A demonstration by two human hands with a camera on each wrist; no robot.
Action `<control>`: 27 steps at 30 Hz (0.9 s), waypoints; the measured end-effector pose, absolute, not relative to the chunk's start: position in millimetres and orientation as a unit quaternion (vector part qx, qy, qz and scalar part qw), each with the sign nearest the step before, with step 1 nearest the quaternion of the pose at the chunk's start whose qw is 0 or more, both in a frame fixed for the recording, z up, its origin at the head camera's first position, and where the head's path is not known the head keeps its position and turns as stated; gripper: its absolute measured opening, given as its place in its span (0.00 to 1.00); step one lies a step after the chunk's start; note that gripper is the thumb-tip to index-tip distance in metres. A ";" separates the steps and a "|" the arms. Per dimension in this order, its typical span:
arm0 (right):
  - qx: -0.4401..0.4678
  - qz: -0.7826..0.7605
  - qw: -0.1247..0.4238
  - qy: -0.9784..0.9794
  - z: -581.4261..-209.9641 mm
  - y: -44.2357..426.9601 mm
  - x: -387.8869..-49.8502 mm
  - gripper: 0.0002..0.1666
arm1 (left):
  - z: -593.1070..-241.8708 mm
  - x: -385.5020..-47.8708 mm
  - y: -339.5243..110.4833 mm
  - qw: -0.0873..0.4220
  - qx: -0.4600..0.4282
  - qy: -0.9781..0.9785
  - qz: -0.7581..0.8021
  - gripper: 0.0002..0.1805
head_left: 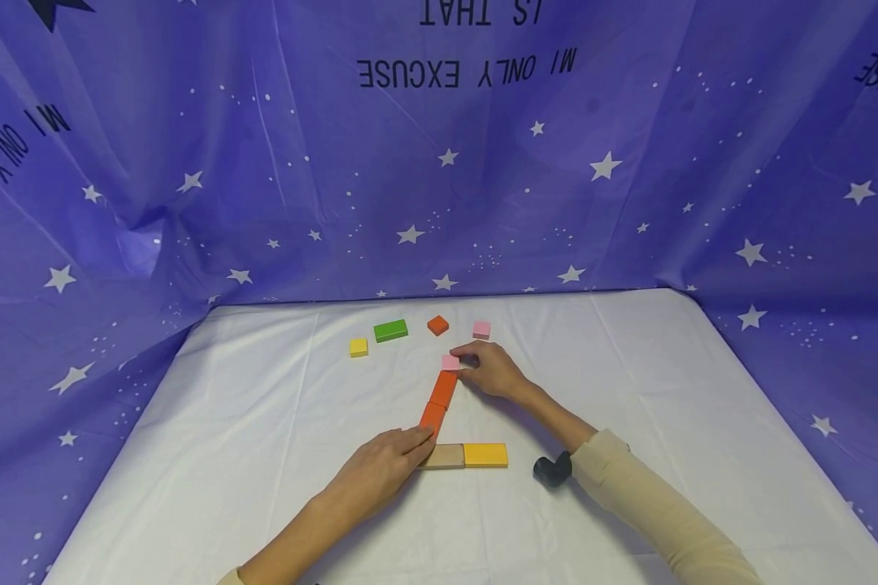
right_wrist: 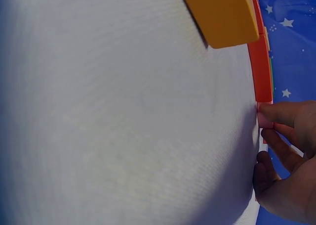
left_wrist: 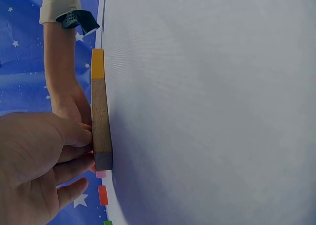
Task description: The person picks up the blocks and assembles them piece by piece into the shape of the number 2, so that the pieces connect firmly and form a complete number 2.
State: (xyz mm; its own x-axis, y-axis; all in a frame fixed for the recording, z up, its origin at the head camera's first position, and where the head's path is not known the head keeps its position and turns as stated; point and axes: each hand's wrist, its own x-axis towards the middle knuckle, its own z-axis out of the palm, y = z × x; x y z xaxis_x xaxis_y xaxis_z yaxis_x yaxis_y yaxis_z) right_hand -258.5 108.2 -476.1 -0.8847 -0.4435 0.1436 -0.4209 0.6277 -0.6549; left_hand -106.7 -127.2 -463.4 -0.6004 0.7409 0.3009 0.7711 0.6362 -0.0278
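My right hand pinches a small pink block between thumb and fingers, right at the upper end of a slanting row of two orange-red blocks. Its pinch also shows in the right wrist view, on the pink block. The fingers of my left hand rest on the row's lower end, partly hiding that orange-red block. Beside those fingers lie a plain wooden block and a yellow-orange block, end to end. The wooden block stands large in the left wrist view.
Toward the back of the white table lie a yellow block, a green block, a small orange-red block and another pink block. A black device sits by the right wrist. Purple star-patterned cloth hangs behind.
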 end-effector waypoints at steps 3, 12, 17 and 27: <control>-0.242 -0.358 0.014 0.902 -475.4 108.4 -258.0 0.22 | -463.0 -106.6 -127.1 0.145 -0.424 -0.892 -0.055 0.21; -0.237 -0.359 0.017 0.902 -476.4 107.9 -258.8 0.23 | -462.7 -106.3 -127.1 0.144 -0.422 -0.893 -0.053 0.22; -0.242 -0.356 0.019 0.903 -476.3 109.1 -259.2 0.26 | -463.2 -106.2 -127.4 0.145 -0.423 -0.893 -0.055 0.21; -0.207 -0.370 0.008 0.905 -476.9 113.0 -261.8 0.26 | -463.7 -106.3 -127.4 0.139 -0.420 -0.895 -0.053 0.21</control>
State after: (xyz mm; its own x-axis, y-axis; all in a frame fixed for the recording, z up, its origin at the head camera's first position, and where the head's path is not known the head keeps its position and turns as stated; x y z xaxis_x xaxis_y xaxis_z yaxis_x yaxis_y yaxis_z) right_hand -261.8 113.0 -476.9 -0.9138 -0.3816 0.1392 -0.3698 0.6399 -0.6736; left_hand -106.3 -127.4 -463.7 -0.6089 0.7373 0.2926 0.7667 0.6417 -0.0214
